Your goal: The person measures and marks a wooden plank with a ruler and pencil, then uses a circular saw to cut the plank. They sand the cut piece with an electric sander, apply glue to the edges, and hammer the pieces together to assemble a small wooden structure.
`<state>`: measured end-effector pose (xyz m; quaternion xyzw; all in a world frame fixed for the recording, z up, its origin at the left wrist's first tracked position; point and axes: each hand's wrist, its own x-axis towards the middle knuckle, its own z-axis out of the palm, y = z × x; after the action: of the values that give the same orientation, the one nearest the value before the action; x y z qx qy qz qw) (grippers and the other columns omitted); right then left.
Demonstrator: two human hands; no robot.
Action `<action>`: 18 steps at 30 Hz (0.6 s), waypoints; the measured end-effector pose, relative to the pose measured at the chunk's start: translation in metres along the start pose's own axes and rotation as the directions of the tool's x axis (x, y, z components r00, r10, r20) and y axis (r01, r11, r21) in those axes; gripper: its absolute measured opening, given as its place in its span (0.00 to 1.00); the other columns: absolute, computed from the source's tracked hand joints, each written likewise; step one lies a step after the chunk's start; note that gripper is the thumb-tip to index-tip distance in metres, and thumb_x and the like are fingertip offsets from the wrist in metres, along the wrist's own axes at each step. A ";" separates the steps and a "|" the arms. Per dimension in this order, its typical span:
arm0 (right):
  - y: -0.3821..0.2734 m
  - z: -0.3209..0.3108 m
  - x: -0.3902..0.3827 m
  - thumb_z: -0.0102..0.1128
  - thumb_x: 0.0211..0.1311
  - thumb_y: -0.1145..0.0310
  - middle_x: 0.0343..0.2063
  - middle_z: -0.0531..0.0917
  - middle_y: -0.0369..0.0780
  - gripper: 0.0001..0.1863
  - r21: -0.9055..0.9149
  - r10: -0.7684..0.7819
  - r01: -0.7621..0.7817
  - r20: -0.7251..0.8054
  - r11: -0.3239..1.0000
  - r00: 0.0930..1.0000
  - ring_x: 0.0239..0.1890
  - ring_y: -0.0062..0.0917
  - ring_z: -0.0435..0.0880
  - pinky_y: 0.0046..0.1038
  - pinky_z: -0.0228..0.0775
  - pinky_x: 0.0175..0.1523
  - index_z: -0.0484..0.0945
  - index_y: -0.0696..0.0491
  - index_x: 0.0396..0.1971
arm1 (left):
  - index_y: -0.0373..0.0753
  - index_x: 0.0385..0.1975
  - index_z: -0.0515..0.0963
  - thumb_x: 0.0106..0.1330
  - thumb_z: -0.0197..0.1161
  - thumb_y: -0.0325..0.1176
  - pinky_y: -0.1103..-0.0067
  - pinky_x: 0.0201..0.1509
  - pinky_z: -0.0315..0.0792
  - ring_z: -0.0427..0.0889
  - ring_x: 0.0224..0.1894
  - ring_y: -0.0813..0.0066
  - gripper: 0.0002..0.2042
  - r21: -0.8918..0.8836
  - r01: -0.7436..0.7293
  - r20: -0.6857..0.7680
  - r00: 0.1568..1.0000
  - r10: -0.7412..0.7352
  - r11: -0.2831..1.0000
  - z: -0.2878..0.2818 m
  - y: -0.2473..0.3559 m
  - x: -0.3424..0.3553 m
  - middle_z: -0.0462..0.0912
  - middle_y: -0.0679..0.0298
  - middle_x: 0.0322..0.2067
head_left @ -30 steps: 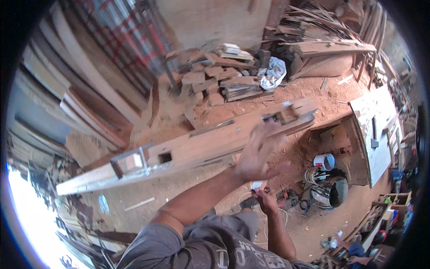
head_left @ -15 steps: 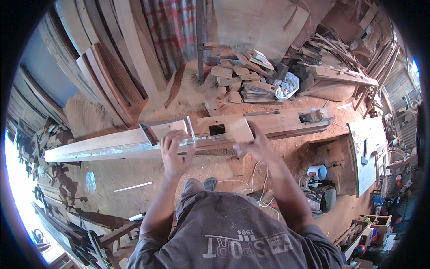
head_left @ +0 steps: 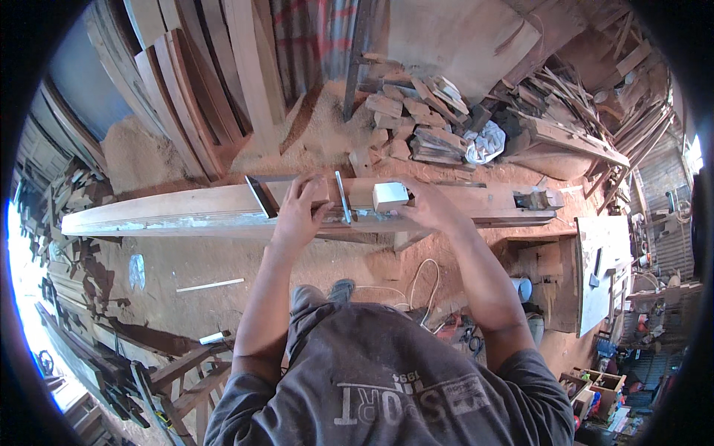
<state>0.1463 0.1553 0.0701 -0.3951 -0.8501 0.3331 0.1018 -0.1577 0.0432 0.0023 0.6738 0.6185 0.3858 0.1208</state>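
Observation:
A long pale timber beam [head_left: 171, 213] lies crosswise in front of me. My left hand [head_left: 296, 214] is closed over a small brown wooden block [head_left: 320, 191] on top of it. To the left of that hand stands a slanted, thin dark-edged piece [head_left: 260, 196]; its kind is unclear. A narrow pale strip [head_left: 343, 197] lies across the beam between my hands. My right hand [head_left: 435, 206] grips a pale rectangular wooden block [head_left: 390, 197] from its right side, with the block's light face toward me. The right fingertips are partly hidden behind the block.
Offcuts [head_left: 416, 111] are heaped beyond the beam, beside a white bag [head_left: 486, 143]. Tall boards [head_left: 182, 104] lean at the far left. A pale-topped table [head_left: 599, 271] stands at right. A cable [head_left: 425, 286] crosses the sawdust-covered floor near my feet.
My left hand has closed over the small brown block from a spread pose. The right hand's block has turned and shifted slightly away from me. My view has shifted too.

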 end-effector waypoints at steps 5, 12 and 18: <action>-0.009 0.001 0.000 0.77 0.59 0.68 0.57 0.86 0.47 0.34 -0.048 0.012 -0.013 -0.013 0.999 1.000 0.59 0.46 0.85 0.42 0.78 0.63 0.76 0.46 0.66 | 0.41 0.65 0.74 0.64 0.75 0.39 0.48 0.74 0.65 0.68 0.71 0.41 0.29 0.189 -0.025 -0.069 0.997 0.039 0.982 0.001 0.000 -0.003 0.72 0.51 0.67; 0.001 0.004 -0.003 0.78 0.58 0.66 0.60 0.84 0.48 0.37 -0.026 0.016 -0.017 -0.056 1.000 0.998 0.59 0.46 0.84 0.42 0.76 0.65 0.74 0.48 0.69 | 0.35 0.66 0.71 0.61 0.75 0.37 0.52 0.77 0.63 0.68 0.73 0.46 0.33 -0.003 -0.214 0.029 0.976 0.214 0.977 0.012 0.063 0.019 0.74 0.45 0.66; 0.010 0.008 0.001 0.79 0.57 0.67 0.61 0.84 0.48 0.40 -0.109 -0.012 0.003 -0.084 0.994 0.996 0.60 0.46 0.84 0.42 0.76 0.66 0.72 0.48 0.70 | 0.33 0.72 0.63 0.57 0.77 0.36 0.60 0.72 0.71 0.76 0.67 0.45 0.43 0.088 -0.076 0.383 0.923 0.037 0.993 0.032 0.074 0.050 0.82 0.44 0.58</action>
<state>0.1485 0.1567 0.0576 -0.4107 -0.8633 0.2687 0.1171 -0.0845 0.0844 0.0466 0.7587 0.5823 0.2191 0.1934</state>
